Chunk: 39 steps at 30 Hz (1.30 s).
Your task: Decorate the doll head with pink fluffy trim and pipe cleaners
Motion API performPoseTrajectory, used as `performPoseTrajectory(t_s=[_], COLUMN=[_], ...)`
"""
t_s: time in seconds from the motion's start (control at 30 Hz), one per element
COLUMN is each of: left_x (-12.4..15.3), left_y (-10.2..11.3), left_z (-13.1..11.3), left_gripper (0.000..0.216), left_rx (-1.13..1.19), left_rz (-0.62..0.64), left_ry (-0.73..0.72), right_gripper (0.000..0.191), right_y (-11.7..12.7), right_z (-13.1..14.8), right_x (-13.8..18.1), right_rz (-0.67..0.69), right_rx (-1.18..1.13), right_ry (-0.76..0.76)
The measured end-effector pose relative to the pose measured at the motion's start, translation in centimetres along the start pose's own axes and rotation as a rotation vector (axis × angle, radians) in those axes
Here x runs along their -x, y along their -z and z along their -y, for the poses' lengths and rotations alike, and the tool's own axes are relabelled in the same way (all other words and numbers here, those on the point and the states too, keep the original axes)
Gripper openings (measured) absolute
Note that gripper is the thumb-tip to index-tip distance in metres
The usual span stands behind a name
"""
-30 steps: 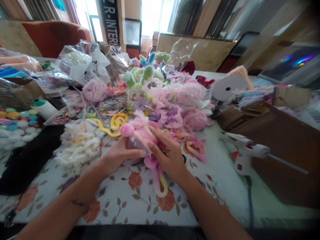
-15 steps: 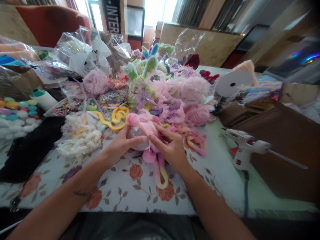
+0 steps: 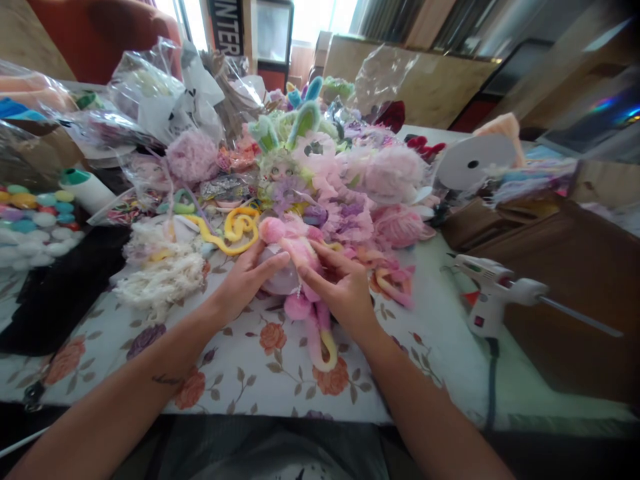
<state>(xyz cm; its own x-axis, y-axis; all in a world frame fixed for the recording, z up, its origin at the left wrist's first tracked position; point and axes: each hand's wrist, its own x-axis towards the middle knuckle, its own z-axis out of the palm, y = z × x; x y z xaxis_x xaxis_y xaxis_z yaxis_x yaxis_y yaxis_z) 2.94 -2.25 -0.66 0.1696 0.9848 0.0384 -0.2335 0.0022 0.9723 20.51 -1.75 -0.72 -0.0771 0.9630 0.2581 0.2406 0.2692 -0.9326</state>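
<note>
A pink fluffy craft piece (image 3: 299,250) with round pom-poms and a dangling pink-and-yellow fuzzy strip (image 3: 327,360) lies over a pale, translucent rounded object (image 3: 278,275). My left hand (image 3: 250,273) grips its left side, the thumb lying across the pale rounded part and the other fingers partly hidden behind. From the right, my right hand (image 3: 345,280) holds the pink piece between thumb and fingers. A lower pom-pom (image 3: 298,307) hangs just above the flowered cloth. Just left of the piece lies a coiled yellow fuzzy strip (image 3: 241,227).
Behind is a heap with a small doll (image 3: 279,175) in green bunny ears, pink yarn (image 3: 400,227) and plastic bags. Cream yarn (image 3: 160,280) and a bag of colored pom-poms (image 3: 40,220) lie left. A glue gun (image 3: 493,290) stands right, near a brown box (image 3: 575,300).
The view has shifted slightly. My left thumb has risen a little along the pink piece. Both hands keep their hold.
</note>
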Motion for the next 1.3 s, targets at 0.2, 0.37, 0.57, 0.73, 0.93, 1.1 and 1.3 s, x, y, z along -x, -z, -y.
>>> performPoseTrajectory(t_s=[0.2,0.37,0.57,0.73,0.93,1.1,1.3], left_x=[-0.13,-0.14,-0.08,-0.15,-0.11,-0.07,-0.08], left_y=[0.22,0.25,0.26,0.32,0.16,0.19,0.29], left_z=[0.12,0.07,0.14,0.19,-0.12,0.03,0.29], left_gripper=[0.047,0.049,0.049,0.048,0.051,0.049,0.047], left_rx=[-0.028,-0.099,-0.167,-0.202,-0.201,-0.232,-0.239], left_rz=[0.000,0.017,0.014,-0.017,-0.005,-0.011,-0.014], left_ry=[0.006,-0.033,-0.085,-0.082,-0.075,-0.094,-0.102], right_gripper=[0.048,0.048,0.047,0.047,0.048,0.050,0.047], right_y=[-0.05,0.00,-0.25,-0.30,-0.14,-0.32,-0.44], right_z=[-0.28,-0.36,-0.01,-0.16,-0.67,-0.63,-0.42], right_x=[0.01,-0.03,0.02,0.06,0.08,0.08,0.13], right_rz=[0.009,0.017,-0.017,-0.015,0.008,-0.041,-0.052], right_rx=[0.001,-0.051,-0.016,-0.006,-0.044,-0.023,-0.014], right_ry=[-0.003,-0.005,-0.011,-0.007,0.035,0.012,0.013])
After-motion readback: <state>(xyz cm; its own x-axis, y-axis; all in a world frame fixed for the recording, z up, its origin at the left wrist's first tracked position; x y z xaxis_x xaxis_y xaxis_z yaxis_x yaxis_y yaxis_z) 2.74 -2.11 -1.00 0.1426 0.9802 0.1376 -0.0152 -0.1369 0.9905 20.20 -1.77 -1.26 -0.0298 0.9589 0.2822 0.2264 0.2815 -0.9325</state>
